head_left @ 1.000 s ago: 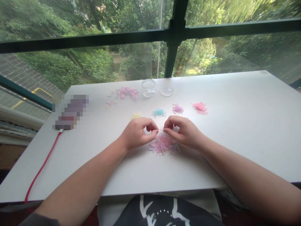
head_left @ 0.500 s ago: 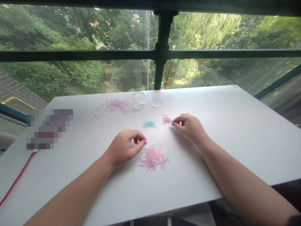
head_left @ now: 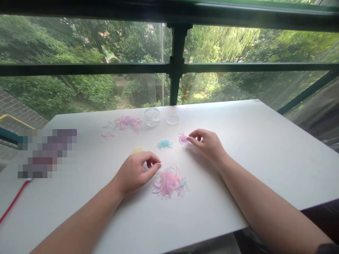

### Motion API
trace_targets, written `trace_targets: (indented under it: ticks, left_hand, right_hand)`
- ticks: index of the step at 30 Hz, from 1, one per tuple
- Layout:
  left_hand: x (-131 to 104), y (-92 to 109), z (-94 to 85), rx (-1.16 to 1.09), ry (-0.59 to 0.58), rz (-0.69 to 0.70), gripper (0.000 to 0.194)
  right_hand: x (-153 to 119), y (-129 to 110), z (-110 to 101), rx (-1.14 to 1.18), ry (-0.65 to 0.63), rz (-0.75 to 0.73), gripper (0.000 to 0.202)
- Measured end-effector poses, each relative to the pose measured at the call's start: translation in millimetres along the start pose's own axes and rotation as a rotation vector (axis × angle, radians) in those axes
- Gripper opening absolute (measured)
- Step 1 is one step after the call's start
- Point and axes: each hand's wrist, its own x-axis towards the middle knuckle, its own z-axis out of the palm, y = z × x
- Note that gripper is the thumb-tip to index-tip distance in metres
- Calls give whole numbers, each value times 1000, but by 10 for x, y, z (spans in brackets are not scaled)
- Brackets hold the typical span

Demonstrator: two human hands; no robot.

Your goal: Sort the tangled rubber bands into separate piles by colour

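Observation:
A loose pile of small elastic bands (head_left: 170,181), mostly pink and lilac with some blue, lies on the white table in front of me. My left hand (head_left: 139,171) hovers at its far left edge, thumb and forefinger pinched together; anything between them is too small to name. My right hand (head_left: 205,143) is closed in a pinch at a small bunch of purple bands (head_left: 182,138), its fingertips touching or just over the bunch. Between the hands sits a bunch of blue bands (head_left: 164,144). Yellow bands (head_left: 137,150) show partly behind my left hand.
Toward the back stand a clear round container (head_left: 152,118) and a clear round lid (head_left: 172,120). Left of them is another pile of mixed bands (head_left: 128,123) with a few strays. A blurred-out object with a red cable (head_left: 16,199) lies at the left. Windows border the table's far edge.
The view has tilted up and turned slightly right, shifting everything down and left. Both hands keep nearly the same pinched pose. Pink bands seen behind my right hand are now hidden.

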Motion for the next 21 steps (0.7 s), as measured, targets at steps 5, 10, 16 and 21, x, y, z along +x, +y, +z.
trace_targets:
  ticks: [5,10,16,21]
  left_hand:
    - [-1,-6,-22,30,16,-3,13]
    - [13,-15,-23,40,-3,-5,13]
    - [9,-20,-27,50,-8,-8,13]
    - [3,-14,-32,47,-20,-7,13]
  right_hand:
    - [45,106,-164,252,161,89,27]
    - [18,110,-205,211,-11,102,21]
    - [-35,37,-57,148,-222,52,20]
    - [-21,33,-82,257,-48,37,19]
